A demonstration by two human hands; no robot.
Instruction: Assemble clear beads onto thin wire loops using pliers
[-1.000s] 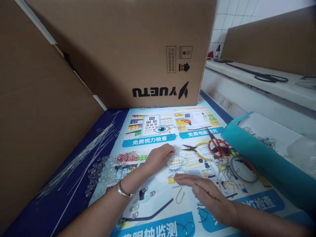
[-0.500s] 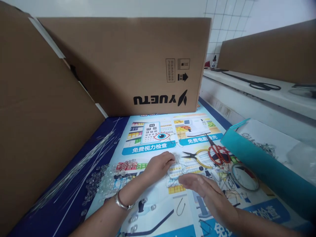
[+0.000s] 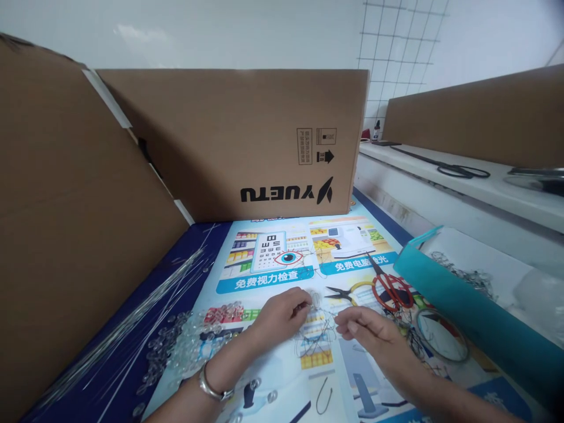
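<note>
Centrally on the printed poster (image 3: 273, 264) covering the tabletop, left hand (image 3: 282, 314) and right hand (image 3: 368, 332) pinch a tangle of thin wires (image 3: 315, 329) between them. Clear beads (image 3: 189, 343) lie toward the left edge; red scissors (image 3: 390, 288) toward the right. Cardboard box (image 3: 238, 141) stands at the far edge; white wall behind.

Left hand (image 3: 282, 314) fingertips covering whatever being pinched; right hand (image 3: 368, 332) grip contents too small to tell. Wire tangle (image 3: 315, 335) blurring. Teal sheet (image 3: 467, 308) running off right edge, hiding table behind.
</note>
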